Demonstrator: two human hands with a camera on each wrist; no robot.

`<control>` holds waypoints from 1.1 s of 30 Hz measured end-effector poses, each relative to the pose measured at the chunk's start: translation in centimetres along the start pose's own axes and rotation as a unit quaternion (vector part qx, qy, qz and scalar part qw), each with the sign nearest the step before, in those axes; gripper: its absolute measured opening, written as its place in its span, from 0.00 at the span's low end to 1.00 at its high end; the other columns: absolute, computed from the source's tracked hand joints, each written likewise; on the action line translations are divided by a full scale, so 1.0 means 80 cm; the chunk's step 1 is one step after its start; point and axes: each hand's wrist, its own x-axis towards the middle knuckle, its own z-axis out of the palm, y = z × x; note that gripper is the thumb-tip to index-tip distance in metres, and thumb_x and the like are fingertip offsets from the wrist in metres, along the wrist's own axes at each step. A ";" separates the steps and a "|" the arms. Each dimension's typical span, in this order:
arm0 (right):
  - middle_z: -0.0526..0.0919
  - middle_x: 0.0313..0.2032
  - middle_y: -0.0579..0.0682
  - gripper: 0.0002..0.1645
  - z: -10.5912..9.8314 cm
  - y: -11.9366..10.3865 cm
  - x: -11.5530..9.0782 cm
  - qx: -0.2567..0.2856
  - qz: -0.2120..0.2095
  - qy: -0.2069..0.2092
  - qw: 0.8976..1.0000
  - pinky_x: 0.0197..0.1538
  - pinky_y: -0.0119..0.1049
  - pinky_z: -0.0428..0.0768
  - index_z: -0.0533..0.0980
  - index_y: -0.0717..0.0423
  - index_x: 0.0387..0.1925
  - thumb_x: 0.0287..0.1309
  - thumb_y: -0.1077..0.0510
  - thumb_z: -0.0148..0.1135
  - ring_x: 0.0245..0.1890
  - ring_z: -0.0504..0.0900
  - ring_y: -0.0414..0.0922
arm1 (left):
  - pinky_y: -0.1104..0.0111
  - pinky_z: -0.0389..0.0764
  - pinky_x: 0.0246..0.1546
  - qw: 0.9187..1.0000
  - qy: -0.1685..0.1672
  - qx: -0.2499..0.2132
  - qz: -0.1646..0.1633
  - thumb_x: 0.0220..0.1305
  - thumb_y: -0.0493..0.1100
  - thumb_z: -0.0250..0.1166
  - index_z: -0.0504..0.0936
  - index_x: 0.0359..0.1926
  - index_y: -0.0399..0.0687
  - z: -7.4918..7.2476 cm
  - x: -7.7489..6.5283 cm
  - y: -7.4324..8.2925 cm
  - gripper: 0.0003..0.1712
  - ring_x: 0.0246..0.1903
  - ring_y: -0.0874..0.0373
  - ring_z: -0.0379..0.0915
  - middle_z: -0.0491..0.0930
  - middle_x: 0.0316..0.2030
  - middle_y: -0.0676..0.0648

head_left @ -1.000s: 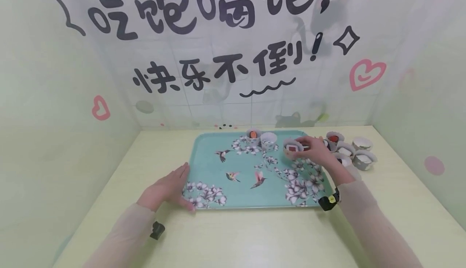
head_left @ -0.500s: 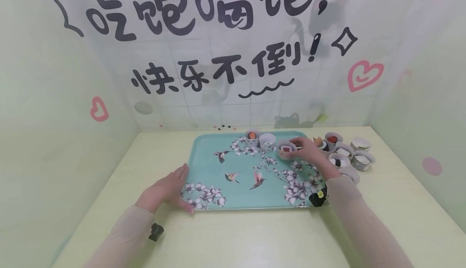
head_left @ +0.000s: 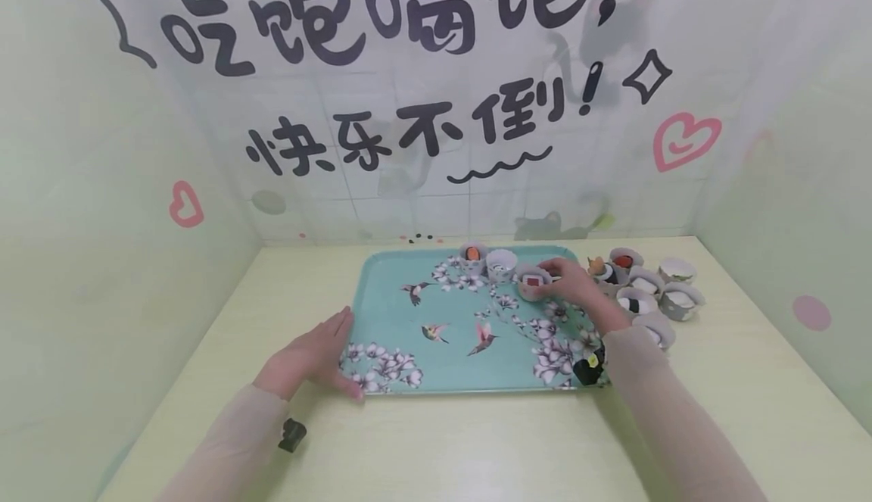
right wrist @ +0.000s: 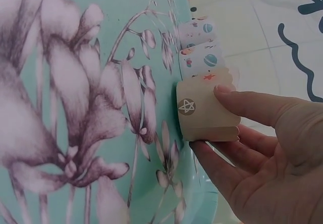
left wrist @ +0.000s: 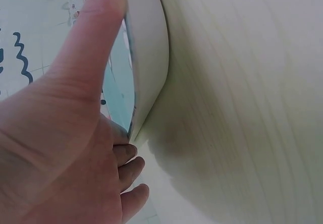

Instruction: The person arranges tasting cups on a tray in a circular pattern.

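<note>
My right hand (head_left: 577,287) pinches a paper baking cup (right wrist: 204,108) between thumb and fingers, at the far right part of a teal tray (head_left: 381,305). Inside that cup lies a white piece with a red square centre (head_left: 534,282), like a sushi roll. In the right wrist view the cup's side is beige with a star print, its base right at the tray. Just left of it stand two more paper cups, one with an orange-topped piece (head_left: 473,254), one with a white piece (head_left: 502,267). My left hand (head_left: 313,350) rests straight-fingered along the tray's front-left corner.
Right of the tray, several paper cups (head_left: 681,301) cluster on the pale wooden table (head_left: 436,441), some holding sushi-like pieces. One has a red topping (head_left: 623,261), another a dark band (head_left: 635,305). A printed curtain (head_left: 422,176) closes off the back.
My right hand has carried the cup a little left, close to the two standing cups. The left hand stays at the tray's corner.
</note>
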 end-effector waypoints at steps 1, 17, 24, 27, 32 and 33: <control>0.68 0.68 0.69 0.37 0.000 0.001 0.002 0.006 0.004 -0.003 1.000 0.69 0.62 0.70 0.66 0.65 0.67 0.62 0.53 0.67 0.69 0.66 0.65 | 0.44 0.55 0.77 1.000 -0.001 -0.001 -0.002 0.28 0.76 0.76 0.43 0.76 0.27 -0.001 0.001 0.001 0.88 0.76 0.32 0.42 0.41 0.77 0.29; 0.64 0.70 0.70 0.45 -0.001 0.000 -0.006 -0.038 0.001 -0.026 0.999 0.67 0.60 0.74 0.56 0.68 0.73 0.63 0.54 0.66 0.69 0.66 0.66 | 0.42 0.57 0.75 1.000 0.002 -0.018 0.000 0.25 0.73 0.79 0.44 0.76 0.27 0.003 0.006 0.002 0.88 0.75 0.30 0.43 0.42 0.77 0.28; 0.66 0.69 0.71 0.46 -0.014 -0.015 -0.065 -0.087 -0.043 -0.033 0.995 0.62 0.59 0.79 0.56 0.66 0.74 0.62 0.55 0.68 0.67 0.68 0.68 | 0.40 0.57 0.74 1.000 0.014 -0.024 0.011 0.25 0.73 0.80 0.45 0.75 0.25 0.011 -0.004 -0.003 0.88 0.74 0.28 0.44 0.44 0.76 0.25; 0.67 0.68 0.71 0.44 -0.030 -0.019 -0.094 -0.072 -0.061 -0.018 0.995 0.62 0.58 0.79 0.59 0.65 0.72 0.62 0.53 0.68 0.67 0.69 0.68 | 0.40 0.57 0.74 1.000 0.019 -0.020 0.015 0.25 0.74 0.79 0.45 0.75 0.24 0.008 -0.004 -0.002 0.88 0.74 0.28 0.44 0.44 0.76 0.25; 0.71 0.65 0.71 0.41 -0.057 -0.003 -0.132 -0.059 -0.087 0.026 0.994 0.62 0.59 0.79 0.64 0.68 0.68 0.61 0.54 0.69 0.64 0.72 0.69 | 0.39 0.57 0.74 0.999 0.025 -0.020 0.025 0.26 0.73 0.79 0.45 0.74 0.22 0.003 -0.006 0.002 0.87 0.74 0.27 0.45 0.44 0.75 0.23; 0.72 0.64 0.72 0.40 -0.062 0.001 -0.138 -0.062 -0.092 0.036 0.993 0.61 0.60 0.79 0.65 0.69 0.67 0.60 0.55 0.69 0.63 0.73 0.70 | 0.40 0.57 0.74 0.999 0.025 -0.023 0.025 0.26 0.72 0.80 0.46 0.74 0.22 0.003 -0.006 0.002 0.87 0.74 0.27 0.45 0.44 0.75 0.23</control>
